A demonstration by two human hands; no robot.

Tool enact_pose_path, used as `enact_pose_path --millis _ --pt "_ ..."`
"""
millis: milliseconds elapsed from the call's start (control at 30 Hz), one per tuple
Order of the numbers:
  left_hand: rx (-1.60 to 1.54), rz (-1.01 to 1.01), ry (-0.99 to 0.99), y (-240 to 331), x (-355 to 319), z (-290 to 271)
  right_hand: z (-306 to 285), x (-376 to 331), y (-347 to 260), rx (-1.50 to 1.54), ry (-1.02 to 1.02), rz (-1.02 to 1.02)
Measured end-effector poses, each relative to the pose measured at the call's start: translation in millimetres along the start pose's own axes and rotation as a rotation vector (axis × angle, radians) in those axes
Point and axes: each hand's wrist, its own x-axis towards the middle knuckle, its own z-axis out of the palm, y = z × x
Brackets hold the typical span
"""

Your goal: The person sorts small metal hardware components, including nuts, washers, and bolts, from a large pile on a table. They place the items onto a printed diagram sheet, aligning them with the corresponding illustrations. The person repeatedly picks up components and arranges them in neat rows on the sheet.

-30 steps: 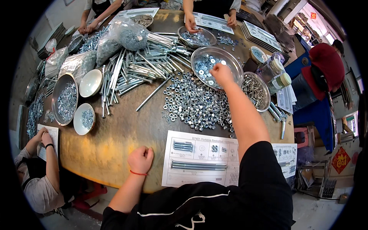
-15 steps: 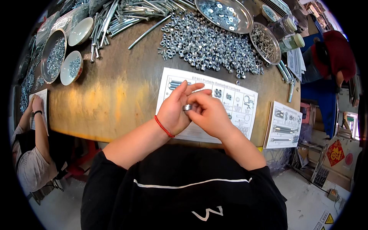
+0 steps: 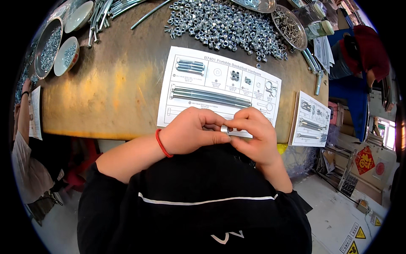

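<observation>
My left hand (image 3: 191,130), a red cord round its wrist, is closed at the near edge of the bench. Between its thumb and forefinger sits a small, round, silver metal piece (image 3: 225,128); its exact kind is hard to make out. From the other side my right hand (image 3: 256,133) pinches the same piece with thumb and fingertips. Both hands meet over the lower edge of a white printed sheet (image 3: 220,86) with pictures of bolts, washers, nuts and clips. The fingers cover part of the sheet.
Beyond the sheet spreads a heap of lock nuts (image 3: 224,31). A metal dish of small screws (image 3: 289,27) stands at the far right, long bolts (image 3: 99,21) lie far left beside bowls of small hardware (image 3: 67,56). A second sheet (image 3: 311,120) is at right. Another person's arm (image 3: 23,118) reaches in at left.
Both hands have come nearer to my body. My left hand has turned from palm open to closed, and now grips the silver piece together with my right. More of the sheet shows.
</observation>
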Motion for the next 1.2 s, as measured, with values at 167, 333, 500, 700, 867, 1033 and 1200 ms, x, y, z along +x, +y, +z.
enact_pose_path --millis 167,333,500,700,867,1033,1200 --pt "0.082 0.013 -0.073 3.4 0.7 -5.4 1.8 -8.8 8.0 0.127 0.034 -0.015" --pt "-0.171 0.0 -0.078 -0.4 2.6 -16.4 7.9 5.0 13.0 0.311 0.046 0.03" --pt "-0.001 -0.151 0.133 -5.9 1.3 -38.4 17.4 57.9 60.1 -0.19 0.111 0.362" --pt "-0.143 -0.11 0.217 -16.8 -0.1 -49.5 38.9 104.8 107.5 -0.585 0.108 0.427" --pt "-0.147 -0.095 0.269 -16.2 4.7 -51.4 28.8 107.5 87.3 -0.618 0.052 0.399" --pt "-0.186 -0.063 0.186 -10.0 12.1 -42.9 2.2 71.9 34.2 -0.017 -0.163 0.128" --pt "-0.005 -0.042 0.074 -2.6 15.6 -25.5 10.3 32.2 28.4 0.089 -0.077 0.029"
